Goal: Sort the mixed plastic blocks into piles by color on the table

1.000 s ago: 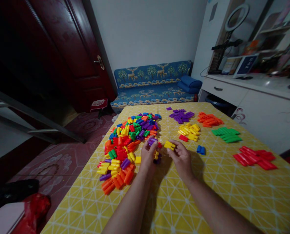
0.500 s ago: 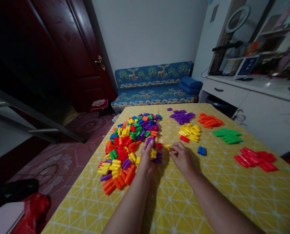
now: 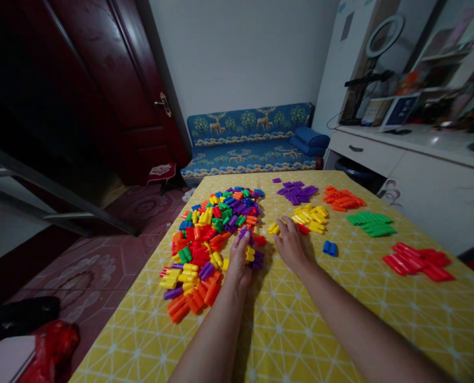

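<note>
My left hand (image 3: 239, 259) is closed around bullet-shaped plastic building blocks at the right edge of a mixed heap (image 3: 199, 232). A purple block (image 3: 243, 233) shows at its thumb, and yellow and purple ones show beside its fingers. Some of what it grips is hidden by the palm. My right hand (image 3: 291, 243) is on the tablecloth with its fingers apart, beside a yellow block (image 3: 273, 229). Just past its fingers, a red block (image 3: 302, 229) lies against the yellow pile (image 3: 312, 215).
On the right stand sorted piles of purple (image 3: 296, 192), orange (image 3: 343, 198), green (image 3: 372, 222) and red blocks (image 3: 418, 259), plus a blue pair (image 3: 330, 248). The table (image 3: 276, 330) has a yellow patterned cloth. A blue sofa (image 3: 248, 141) is behind; a white cabinet (image 3: 440, 186) stands right.
My right hand has moved a little forward, and its fingers have spread from a pinch on the yellow block. That block now lies farther forward. My left hand has barely moved.
</note>
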`<state>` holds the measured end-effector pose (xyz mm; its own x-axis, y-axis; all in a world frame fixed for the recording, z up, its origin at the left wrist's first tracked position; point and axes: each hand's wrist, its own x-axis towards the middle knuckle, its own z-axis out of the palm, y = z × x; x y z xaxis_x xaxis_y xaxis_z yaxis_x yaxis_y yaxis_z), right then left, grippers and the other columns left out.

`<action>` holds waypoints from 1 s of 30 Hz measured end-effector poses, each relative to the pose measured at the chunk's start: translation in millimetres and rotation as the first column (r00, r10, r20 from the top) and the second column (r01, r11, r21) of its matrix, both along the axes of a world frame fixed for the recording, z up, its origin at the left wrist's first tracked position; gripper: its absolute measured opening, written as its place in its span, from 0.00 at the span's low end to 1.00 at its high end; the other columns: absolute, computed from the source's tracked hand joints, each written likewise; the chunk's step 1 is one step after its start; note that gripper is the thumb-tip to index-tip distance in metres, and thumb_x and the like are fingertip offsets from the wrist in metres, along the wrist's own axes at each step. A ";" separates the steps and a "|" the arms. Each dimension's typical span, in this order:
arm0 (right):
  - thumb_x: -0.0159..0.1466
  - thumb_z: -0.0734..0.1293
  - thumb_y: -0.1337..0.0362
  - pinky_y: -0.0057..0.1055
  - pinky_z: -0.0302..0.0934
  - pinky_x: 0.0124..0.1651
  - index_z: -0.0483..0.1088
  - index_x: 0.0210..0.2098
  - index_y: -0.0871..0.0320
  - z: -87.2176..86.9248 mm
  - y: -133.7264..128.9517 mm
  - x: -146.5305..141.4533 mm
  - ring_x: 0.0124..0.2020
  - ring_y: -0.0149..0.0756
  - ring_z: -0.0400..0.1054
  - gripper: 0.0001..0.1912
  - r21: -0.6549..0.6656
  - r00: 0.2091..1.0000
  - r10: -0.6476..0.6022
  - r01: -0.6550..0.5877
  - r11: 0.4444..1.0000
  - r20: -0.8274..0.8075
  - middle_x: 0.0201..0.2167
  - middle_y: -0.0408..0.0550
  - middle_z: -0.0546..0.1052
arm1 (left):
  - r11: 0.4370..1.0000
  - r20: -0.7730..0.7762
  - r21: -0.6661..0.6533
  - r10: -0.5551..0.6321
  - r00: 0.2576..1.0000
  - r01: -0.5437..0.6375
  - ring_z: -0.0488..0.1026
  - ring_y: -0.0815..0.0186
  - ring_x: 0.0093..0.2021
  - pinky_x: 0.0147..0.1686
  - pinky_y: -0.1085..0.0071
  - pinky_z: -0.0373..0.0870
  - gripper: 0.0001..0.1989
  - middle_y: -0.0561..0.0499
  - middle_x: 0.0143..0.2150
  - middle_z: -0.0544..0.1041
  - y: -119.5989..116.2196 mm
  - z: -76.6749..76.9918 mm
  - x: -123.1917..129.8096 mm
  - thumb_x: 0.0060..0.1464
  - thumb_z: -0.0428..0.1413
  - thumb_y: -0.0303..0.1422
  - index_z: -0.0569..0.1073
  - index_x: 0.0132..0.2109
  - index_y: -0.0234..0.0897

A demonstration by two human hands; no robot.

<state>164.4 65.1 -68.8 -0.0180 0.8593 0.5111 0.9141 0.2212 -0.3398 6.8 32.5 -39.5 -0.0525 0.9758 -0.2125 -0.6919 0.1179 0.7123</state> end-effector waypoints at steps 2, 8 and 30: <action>0.63 0.63 0.69 0.43 0.61 0.59 0.70 0.54 0.60 2.4 -6.4 -0.4 0.57 0.46 0.64 0.19 0.043 0.995 0.093 -0.092 0.995 -0.028 0.53 0.58 0.71 | 1.000 0.025 0.023 0.007 1.000 -0.007 0.69 0.75 0.24 0.26 0.78 0.64 0.24 0.56 0.29 0.73 -0.3 0.1 0.8 0.37 0.72 0.39 0.74 0.40 0.37; 0.59 0.60 0.77 0.41 0.61 0.60 0.71 0.55 0.60 7.2 -15.2 -4.7 0.56 0.41 0.66 0.25 -0.071 0.953 0.301 -0.302 0.951 -0.027 0.53 0.54 0.75 | 0.990 0.136 -0.033 -0.132 0.982 0.138 0.69 0.74 0.24 0.24 0.77 0.66 0.20 0.51 0.31 0.76 -6.1 9.5 5.9 0.39 0.71 0.37 0.72 0.37 0.35; 0.63 0.62 0.69 0.38 0.59 0.42 0.70 0.52 0.53 -0.2 -22.1 26.5 0.45 0.45 0.67 0.18 0.011 0.944 -0.324 0.325 0.946 -0.059 0.48 0.56 0.73 | 0.998 0.175 -0.061 -0.020 0.984 0.031 0.69 0.71 0.26 0.26 0.74 0.67 0.22 0.49 0.36 0.77 0.4 6.3 -0.2 0.40 0.70 0.36 0.67 0.38 0.38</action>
<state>190.9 43.0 -69.0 0.2892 0.8031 0.5210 0.9173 -0.0768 -0.3907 6.6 32.9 -33.2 0.0156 0.9607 -0.2771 -0.8008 0.1779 0.5718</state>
